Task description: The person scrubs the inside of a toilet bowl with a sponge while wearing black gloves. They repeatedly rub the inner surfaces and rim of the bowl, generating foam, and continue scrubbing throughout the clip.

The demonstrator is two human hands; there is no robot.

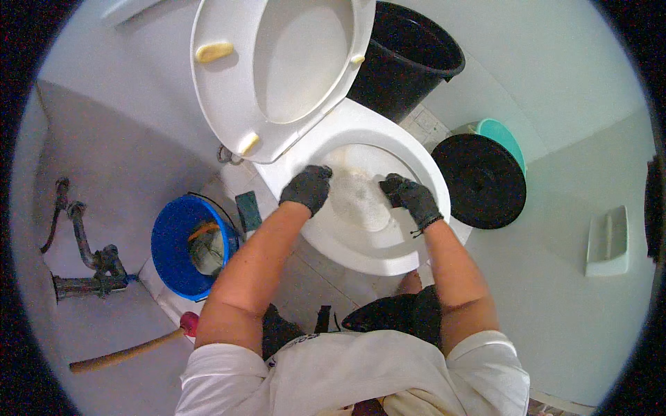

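Note:
Both of my hands wear dark gloves and are over a white toilet bowl [374, 249]. My left hand [307, 190] is curled at the left side of the bowl opening, near the inner rim. My right hand [413, 200] bends inward over the right side, with its fingers bunched. Whether either hand grips something small is not clear. Brownish stains [348, 169] mark the bowl's inner back wall. The raised toilet seat [223, 99] leans back and has yellowed bumpers [214, 52] on its underside.
A blue bucket [171, 249] with things inside stands left, beside a dark green pad [248, 208]. A plunger [135, 351] with a wooden handle lies lower left, below wall pipes [86, 234]. Behind and right are a black bin [390, 78], a round black lid [478, 182] and a teal container [502, 138].

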